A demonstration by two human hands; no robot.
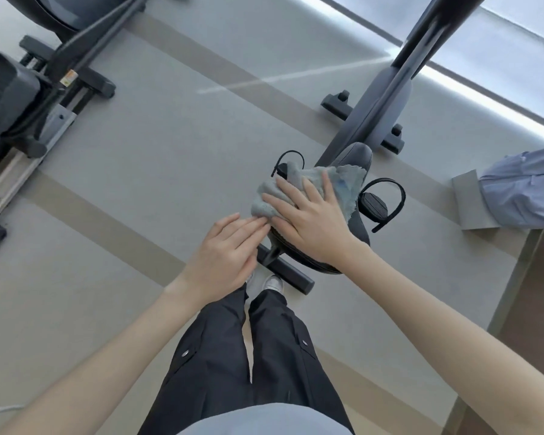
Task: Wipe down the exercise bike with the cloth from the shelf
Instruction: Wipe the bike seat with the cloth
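Head view, straight down. Pale grey fleecy cloth [343,183] with frayed, wavy edge and small blue mark, rumpled, draped over black padded saddle [358,155] of dark grey exercise bike [387,89], right of mid-frame.

Right hand [308,221] flat on cloth, fingers straight and spread, palm pressing down; nothing gripped. Left hand [230,252] just beside saddle's left edge, fingers straight and together, tips touching near-left corner of cloth; no pinch visible.

Black strapped pedal [374,205] right of saddle; second strap loop [291,158] left of it, partly under cloth. Black floor bar [292,271] below saddle, near white shoes [274,282] and black trousers [264,356].

Second dark exercise machine [19,98] far left, well apart. Folded light blue garment [522,189] on grey ledge, right edge. Grey floor with beige stripes [157,152].
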